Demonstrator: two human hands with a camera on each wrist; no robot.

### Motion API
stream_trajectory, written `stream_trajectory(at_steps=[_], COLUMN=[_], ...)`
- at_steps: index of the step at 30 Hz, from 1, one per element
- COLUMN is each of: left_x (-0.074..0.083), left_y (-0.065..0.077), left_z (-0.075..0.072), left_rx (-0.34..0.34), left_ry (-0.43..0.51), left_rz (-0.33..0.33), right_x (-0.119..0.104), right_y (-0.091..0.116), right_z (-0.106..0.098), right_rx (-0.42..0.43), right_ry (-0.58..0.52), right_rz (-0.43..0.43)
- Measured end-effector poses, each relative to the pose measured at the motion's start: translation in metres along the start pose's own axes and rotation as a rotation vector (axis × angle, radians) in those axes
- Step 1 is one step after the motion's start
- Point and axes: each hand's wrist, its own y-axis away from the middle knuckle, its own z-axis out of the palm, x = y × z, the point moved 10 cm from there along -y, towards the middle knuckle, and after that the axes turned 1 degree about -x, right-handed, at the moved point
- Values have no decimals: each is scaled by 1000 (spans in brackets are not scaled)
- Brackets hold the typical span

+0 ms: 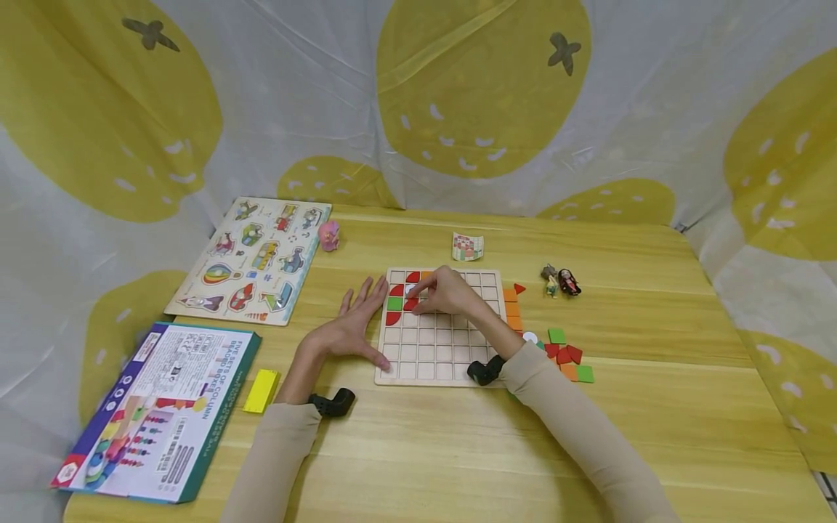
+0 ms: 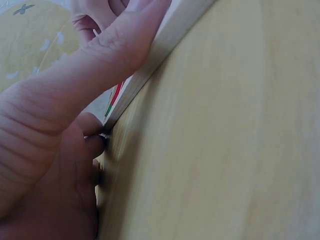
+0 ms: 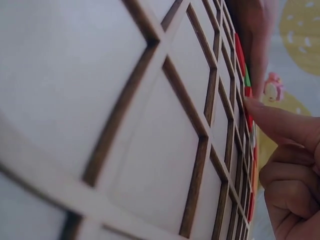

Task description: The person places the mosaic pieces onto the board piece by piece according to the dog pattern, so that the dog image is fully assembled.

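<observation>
A wooden grid board lies on the table, with several coloured tiles in its upper left cells. Spread wide, my left hand rests along the board's left edge, its thumb on the lower left corner. The left wrist view shows that thumb on the board's rim. My right hand reaches over the grid, thumb and forefinger pinching a red tile at its cell. A green tile sits just left of it. In the right wrist view the thumb touches the red tile's edge.
Loose tiles lie right of the board, beside an orange row. A pattern card and small figurines are behind. At left are a picture puzzle, a pink toy, a yellow block and a box.
</observation>
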Motion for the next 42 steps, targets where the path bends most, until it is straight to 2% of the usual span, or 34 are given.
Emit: stream_trajectory(at_steps=[8, 12, 15, 20, 23, 27, 30, 34, 36, 42], left_x=[1, 0, -2, -7, -9, -13, -15, -12, -10, -7], left_y=[-1, 1, 2, 2, 1, -1, -3, -6, -8, -12], left_z=[2, 0, -1, -4, -7, -8, -8, -7, -6, -4], left_rx=[-5, -4, 3, 9, 13, 3, -10, -19, -25, -35], left_ry=[1, 3, 7, -8, -35, -67, -79, -71, -64, -60], left_rz=[-3, -11, -9, -7, -11, -29, -39, -20, -1, 0], right_x=[-3, 0, 12, 53, 83, 119, 141, 160, 166, 173], right_y=[2, 13, 35, 99, 136, 172, 189, 202, 206, 213], right_z=[1, -16, -45, -97, -116, -129, -132, -131, -131, -145], right_rx=[-78, -67, -14, 66, 84, 86, 76, 42, 35, 103], right_ry=[50, 57, 65, 64, 70, 50, -13, -73, -86, -93], right_rz=[-35, -34, -28, 55, 115, 193, 261, 326, 343, 347])
